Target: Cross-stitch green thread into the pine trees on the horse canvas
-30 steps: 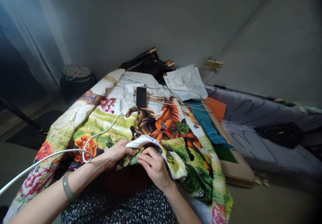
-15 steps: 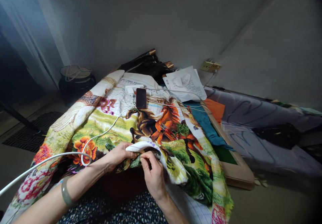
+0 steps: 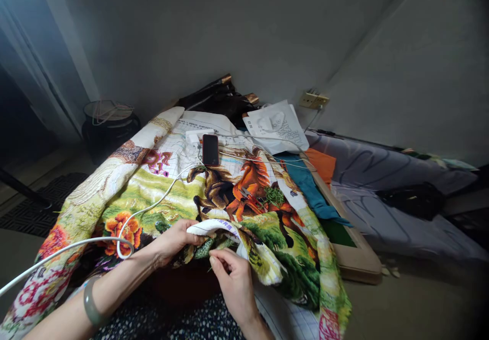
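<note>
A large cross-stitch cloth (image 3: 160,187) with horses, flowers and green hills is spread before me, its left and right sides rolled. My left hand (image 3: 178,239) is closed on its near edge, which is folded back so that a white strip of the underside shows. Just right of and below that hand, my right hand (image 3: 233,276) is held in a pinch close to the fold. Whatever lies between its fingertips is too small to make out. Red-handled scissors (image 3: 255,203) and a bundle of green thread (image 3: 274,196) rest on the stitched horses.
A phone (image 3: 210,150) lies on the cloth by a white charger block (image 3: 196,135). A white cable (image 3: 82,242) loops over my left forearm. White packets (image 3: 277,126), teal fabric (image 3: 301,182) and a padded board edge (image 3: 362,263) are at the right. A black stool (image 3: 110,126) stands back left.
My right hand has drawn slightly down and away from the folded edge, its pinch kept. My left hand keeps its hold on the cloth. The whole view has shifted a little.
</note>
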Action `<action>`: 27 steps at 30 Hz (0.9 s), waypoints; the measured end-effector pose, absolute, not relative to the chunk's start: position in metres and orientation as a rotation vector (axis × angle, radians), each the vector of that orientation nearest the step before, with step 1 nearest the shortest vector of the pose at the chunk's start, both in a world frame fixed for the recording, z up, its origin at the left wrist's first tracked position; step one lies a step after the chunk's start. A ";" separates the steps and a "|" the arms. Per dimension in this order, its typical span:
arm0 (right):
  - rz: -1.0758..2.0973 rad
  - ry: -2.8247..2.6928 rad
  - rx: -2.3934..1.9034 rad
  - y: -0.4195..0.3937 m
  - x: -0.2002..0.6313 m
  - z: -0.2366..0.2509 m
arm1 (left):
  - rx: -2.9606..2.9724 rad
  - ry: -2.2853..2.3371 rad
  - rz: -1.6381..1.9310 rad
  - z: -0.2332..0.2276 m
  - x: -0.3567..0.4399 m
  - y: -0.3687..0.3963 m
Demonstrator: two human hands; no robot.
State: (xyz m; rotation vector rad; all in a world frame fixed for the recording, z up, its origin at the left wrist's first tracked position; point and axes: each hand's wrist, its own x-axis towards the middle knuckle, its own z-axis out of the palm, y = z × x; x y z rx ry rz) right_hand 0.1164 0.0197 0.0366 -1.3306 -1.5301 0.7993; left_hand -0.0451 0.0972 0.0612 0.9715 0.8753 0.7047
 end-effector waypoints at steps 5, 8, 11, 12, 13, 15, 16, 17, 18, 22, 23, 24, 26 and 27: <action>0.796 -1.576 -1.339 0.021 0.117 0.038 | 0.994 0.876 0.686 0.064 -0.045 0.098; 0.809 -1.578 -1.357 0.021 0.116 0.039 | 1.006 0.902 0.681 0.063 -0.046 0.097; 0.793 -1.564 -1.372 0.021 0.115 0.039 | 1.022 0.921 0.663 0.062 -0.046 0.097; 0.788 -1.562 -1.372 0.022 0.115 0.039 | 1.029 0.921 0.660 0.061 -0.047 0.097; 0.788 -1.558 -1.374 0.022 0.114 0.039 | 1.033 0.918 0.656 0.061 -0.047 0.097; 0.800 -1.543 -1.389 0.022 0.113 0.039 | 1.032 0.909 0.649 0.060 -0.047 0.098; 0.812 -1.531 -1.402 0.022 0.112 0.039 | 1.029 0.907 0.644 0.060 -0.047 0.099; 0.823 -1.515 -1.418 0.023 0.111 0.038 | 1.025 0.906 0.640 0.060 -0.047 0.099; 0.834 -1.498 -1.434 0.023 0.110 0.037 | 1.021 0.906 0.635 0.061 -0.047 0.099; 0.874 -1.434 -1.480 0.021 0.107 0.031 | 1.021 0.903 0.635 0.060 -0.047 0.100; 0.883 -1.424 -1.482 0.020 0.107 0.030 | 1.021 0.901 0.635 0.060 -0.047 0.100; 0.890 -1.416 -1.482 0.020 0.106 0.029 | 1.019 0.899 0.637 0.059 -0.047 0.100; 0.901 -1.406 -1.479 0.019 0.107 0.028 | 1.015 0.897 0.642 0.058 -0.047 0.100; 0.905 -1.406 -1.478 0.019 0.107 0.029 | 1.017 0.897 0.641 0.058 -0.047 0.100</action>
